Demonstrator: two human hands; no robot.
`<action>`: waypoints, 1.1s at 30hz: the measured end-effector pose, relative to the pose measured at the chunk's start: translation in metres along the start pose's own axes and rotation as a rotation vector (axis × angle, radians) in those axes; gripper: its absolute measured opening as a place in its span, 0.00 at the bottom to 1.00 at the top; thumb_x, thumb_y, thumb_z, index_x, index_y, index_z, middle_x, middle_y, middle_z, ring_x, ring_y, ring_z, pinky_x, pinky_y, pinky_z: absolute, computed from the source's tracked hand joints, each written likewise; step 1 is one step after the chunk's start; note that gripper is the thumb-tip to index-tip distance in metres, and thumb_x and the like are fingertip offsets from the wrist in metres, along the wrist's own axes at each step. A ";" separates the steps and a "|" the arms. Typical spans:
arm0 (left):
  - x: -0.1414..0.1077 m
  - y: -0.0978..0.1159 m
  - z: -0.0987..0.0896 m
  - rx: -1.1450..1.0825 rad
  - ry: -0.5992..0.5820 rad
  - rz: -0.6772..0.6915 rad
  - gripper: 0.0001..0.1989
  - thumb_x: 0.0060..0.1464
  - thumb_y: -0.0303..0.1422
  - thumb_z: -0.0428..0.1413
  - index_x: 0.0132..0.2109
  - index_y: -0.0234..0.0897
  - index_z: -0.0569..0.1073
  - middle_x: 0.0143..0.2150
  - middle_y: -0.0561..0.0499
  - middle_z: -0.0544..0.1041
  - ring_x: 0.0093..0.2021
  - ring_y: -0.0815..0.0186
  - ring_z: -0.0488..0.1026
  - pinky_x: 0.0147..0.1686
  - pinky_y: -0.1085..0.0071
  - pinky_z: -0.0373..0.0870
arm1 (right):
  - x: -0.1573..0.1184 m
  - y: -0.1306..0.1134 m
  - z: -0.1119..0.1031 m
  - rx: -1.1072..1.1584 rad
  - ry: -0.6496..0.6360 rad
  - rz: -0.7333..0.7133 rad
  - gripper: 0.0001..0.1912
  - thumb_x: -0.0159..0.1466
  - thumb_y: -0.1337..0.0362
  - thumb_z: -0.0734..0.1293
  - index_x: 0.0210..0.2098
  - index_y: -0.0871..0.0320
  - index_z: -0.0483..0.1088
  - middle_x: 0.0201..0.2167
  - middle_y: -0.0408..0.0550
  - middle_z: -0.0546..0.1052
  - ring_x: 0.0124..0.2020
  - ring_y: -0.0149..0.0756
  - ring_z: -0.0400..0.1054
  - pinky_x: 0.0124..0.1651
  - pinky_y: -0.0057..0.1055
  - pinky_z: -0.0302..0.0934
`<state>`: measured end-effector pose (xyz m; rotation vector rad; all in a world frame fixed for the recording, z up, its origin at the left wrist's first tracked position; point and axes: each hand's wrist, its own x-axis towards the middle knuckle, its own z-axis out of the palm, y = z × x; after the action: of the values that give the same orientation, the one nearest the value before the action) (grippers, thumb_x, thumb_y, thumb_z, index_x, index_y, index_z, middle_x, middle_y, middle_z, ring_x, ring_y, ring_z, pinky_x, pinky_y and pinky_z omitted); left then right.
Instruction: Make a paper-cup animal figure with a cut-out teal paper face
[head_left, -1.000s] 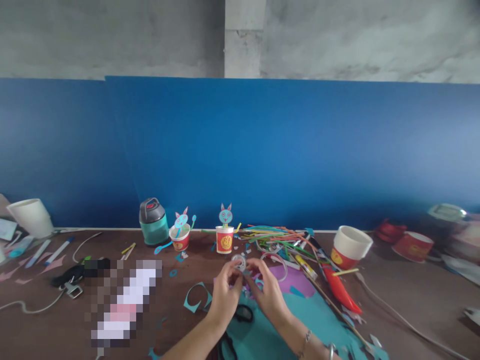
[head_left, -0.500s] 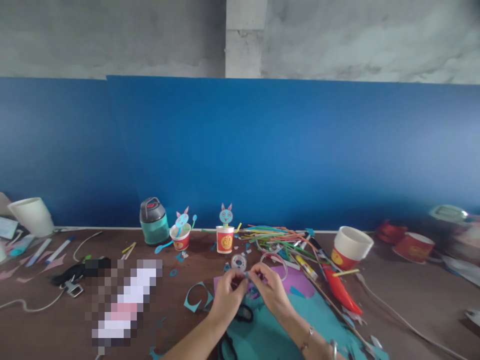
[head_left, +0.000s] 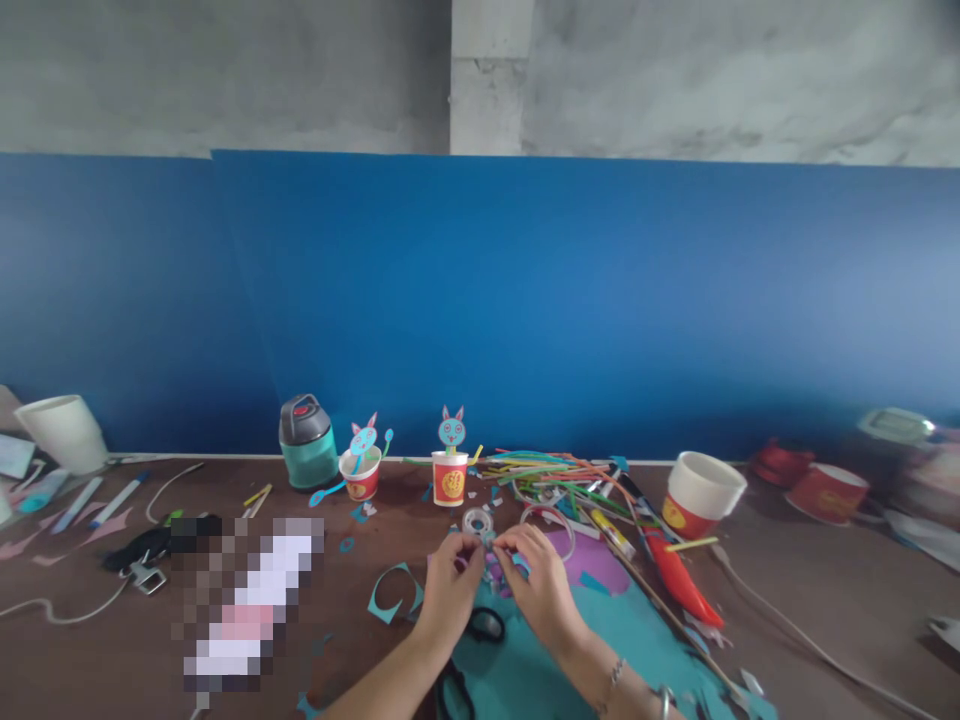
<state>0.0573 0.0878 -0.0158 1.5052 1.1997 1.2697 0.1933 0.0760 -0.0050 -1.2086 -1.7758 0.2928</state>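
Near the centre of the table, my left hand (head_left: 452, 585) pinches a small pale blue piece (head_left: 489, 540) from the left. Fingertips of my right hand (head_left: 536, 575) are closed on the same piece from the right; its shape is too small to tell. Just beyond my fingers lies a clear roll of tape (head_left: 478, 521). Under the hands are teal paper (head_left: 547, 665) and purple paper (head_left: 600, 565). Black-handled scissors (head_left: 486, 625) rest on the teal paper, below and between my wrists.
Behind stand two decorated cups, one upright (head_left: 450, 480) and one tilted (head_left: 362, 475), beside a teal jar (head_left: 309, 450). Coloured sticks (head_left: 555, 470) are heaped at the back. Stacked cups (head_left: 701, 495) and a red pepper-shaped object (head_left: 682, 585) lie right. A cut paper frame (head_left: 382, 610) lies left.
My left hand has shifted slightly left and the fingers of both hands have changed their pose around the small piece. More of the scissors' handle shows between my wrists.
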 end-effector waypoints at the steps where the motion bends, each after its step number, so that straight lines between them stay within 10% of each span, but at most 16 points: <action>1: 0.000 0.000 0.000 0.011 0.001 0.019 0.09 0.50 0.36 0.52 0.28 0.35 0.71 0.24 0.54 0.70 0.26 0.67 0.66 0.28 0.73 0.61 | 0.000 0.000 0.000 -0.009 0.000 0.002 0.07 0.62 0.66 0.62 0.30 0.57 0.71 0.31 0.50 0.75 0.35 0.40 0.67 0.39 0.34 0.62; 23: -0.006 0.003 -0.002 0.133 -0.030 0.274 0.07 0.55 0.30 0.49 0.29 0.37 0.66 0.29 0.51 0.68 0.32 0.64 0.67 0.32 0.72 0.63 | -0.001 0.003 0.002 0.106 -0.073 0.031 0.11 0.63 0.65 0.58 0.29 0.58 0.71 0.29 0.50 0.74 0.32 0.39 0.68 0.37 0.32 0.63; 33: -0.006 0.000 -0.002 0.220 0.068 0.261 0.05 0.53 0.28 0.50 0.30 0.38 0.68 0.30 0.50 0.71 0.33 0.62 0.70 0.36 0.69 0.64 | 0.003 0.022 0.000 -0.048 0.116 0.252 0.16 0.62 0.55 0.58 0.23 0.57 0.66 0.20 0.46 0.70 0.21 0.34 0.63 0.25 0.28 0.57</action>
<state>0.0551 0.0821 -0.0164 1.8400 1.2498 1.4042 0.2069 0.0888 -0.0175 -1.4573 -1.5403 0.3198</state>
